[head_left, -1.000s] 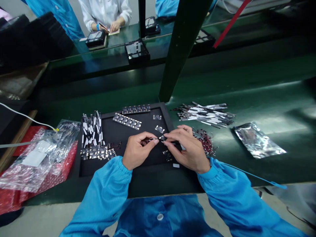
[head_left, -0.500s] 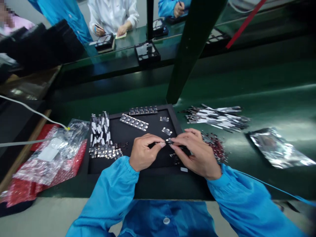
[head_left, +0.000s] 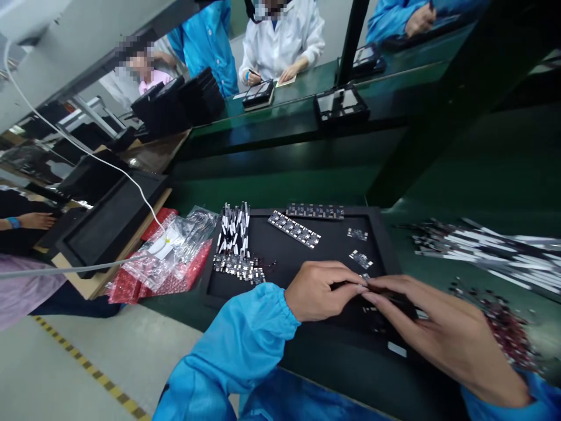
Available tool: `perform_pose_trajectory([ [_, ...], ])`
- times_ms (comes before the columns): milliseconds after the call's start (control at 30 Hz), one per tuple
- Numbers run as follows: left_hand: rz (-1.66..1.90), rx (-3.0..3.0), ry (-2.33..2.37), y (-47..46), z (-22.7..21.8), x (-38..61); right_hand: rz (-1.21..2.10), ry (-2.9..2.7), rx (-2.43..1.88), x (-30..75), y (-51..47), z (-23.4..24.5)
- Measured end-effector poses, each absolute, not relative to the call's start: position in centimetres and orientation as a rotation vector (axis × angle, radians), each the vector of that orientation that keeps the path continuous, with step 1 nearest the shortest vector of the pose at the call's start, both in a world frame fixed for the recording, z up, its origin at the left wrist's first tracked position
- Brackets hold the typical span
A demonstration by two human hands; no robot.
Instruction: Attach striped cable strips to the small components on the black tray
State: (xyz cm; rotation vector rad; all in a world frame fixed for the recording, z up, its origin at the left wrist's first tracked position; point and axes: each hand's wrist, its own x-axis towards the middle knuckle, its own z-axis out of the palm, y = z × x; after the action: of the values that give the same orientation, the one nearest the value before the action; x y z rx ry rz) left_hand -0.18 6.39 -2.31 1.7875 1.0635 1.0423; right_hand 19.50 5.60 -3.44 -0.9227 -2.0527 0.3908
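View has swung left since the last frame; hands now sit low right. Left hand [head_left: 322, 290] and right hand [head_left: 438, 327] pinch a tiny dark part [head_left: 366, 285] between their fingertips, over the black tray [head_left: 382, 245]; finer grip detail too small to tell. Risk: a slip or overtight squeeze could flick it onto the circuit-board strips [head_left: 294, 229] or into the dark component pile [head_left: 499, 316], where it'd be hard to find.

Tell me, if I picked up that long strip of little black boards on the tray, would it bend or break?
The strip looks thin and straight, so it's probably stiff, not floppy. Its small squares look joined in a row, so it might snap between them if bent. Being flat, it probably won't roll.
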Motion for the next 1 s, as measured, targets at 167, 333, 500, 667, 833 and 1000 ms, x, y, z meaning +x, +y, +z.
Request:
perform_pose_trajectory([
  [167,1.058,1.878,1.049,6.6,-2.5,-0.3,0.539,-2.056,-0.991,19.7,5.7,-3.3],
  [333,1.026,1.911,1.043,6.9,-2.1,-0.3,0.616,-1.974,-1.02,19.3,6.1,-2.6],
  [500,0.968,1.914,1.076,7.4,-2.2,-0.4,0.59,-1.944,-1.046,19.1,6.6,-2.7],
  [667,0.955,1.8,1.175,7.3,-2.7,-0.3,0.527,-1.927,-1.034,19.0,6.5,-2.9],
  [833,0.952,1.736,1.198,7.3,-2.7,-0.3,0.536,-1.93,-1.021,19.0,6.6,-3.2],
  [1000,0.97,1.734,1.196,7.3,-2.6,-0.2,0.532,-1.928,-1.011,19.0,6.7,-3.4],
])
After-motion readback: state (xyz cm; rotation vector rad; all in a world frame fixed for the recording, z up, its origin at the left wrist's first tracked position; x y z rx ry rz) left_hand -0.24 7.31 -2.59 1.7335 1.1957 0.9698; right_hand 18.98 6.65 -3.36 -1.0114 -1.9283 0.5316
